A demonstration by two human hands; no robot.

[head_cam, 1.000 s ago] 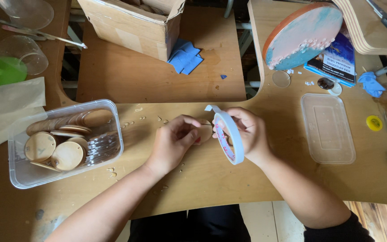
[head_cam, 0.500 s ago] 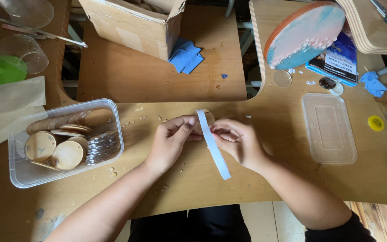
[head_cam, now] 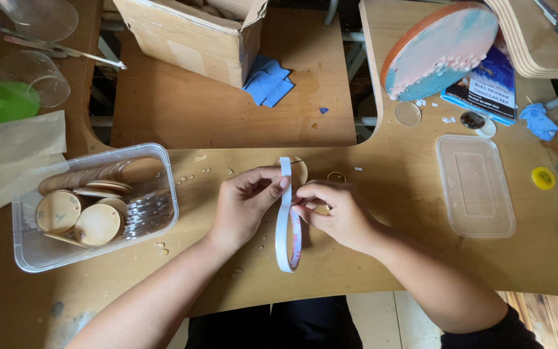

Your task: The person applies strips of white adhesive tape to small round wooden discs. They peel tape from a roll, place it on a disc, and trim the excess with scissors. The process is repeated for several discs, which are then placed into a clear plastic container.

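Observation:
My left hand [head_cam: 243, 208] pinches the free end of a white double-sided tape roll [head_cam: 287, 242] between thumb and fingers. The roll stands edge-on between both hands, hanging toward the table's near edge. On its right side, my right hand [head_cam: 338, 214] grips the roll with its fingertips. Just beyond the hands a round wooden disc [head_cam: 299, 170] lies flat on the wooden table [head_cam: 382, 258], partly hidden by the tape strip. A small ring [head_cam: 336, 176] lies beside it.
A clear plastic tub [head_cam: 98, 207] with several wooden discs sits at the left. A clear lid [head_cam: 476, 187] lies at the right. Behind are a cardboard box [head_cam: 195, 32], blue cloth [head_cam: 267, 81], a painted round board [head_cam: 437, 48], a green lid [head_cam: 4, 102] and a yellow cap [head_cam: 542, 178].
The tape roll has swung from the right hand's side to an upright, edge-on position between the hands. My left hand has taken hold of the tape's end.

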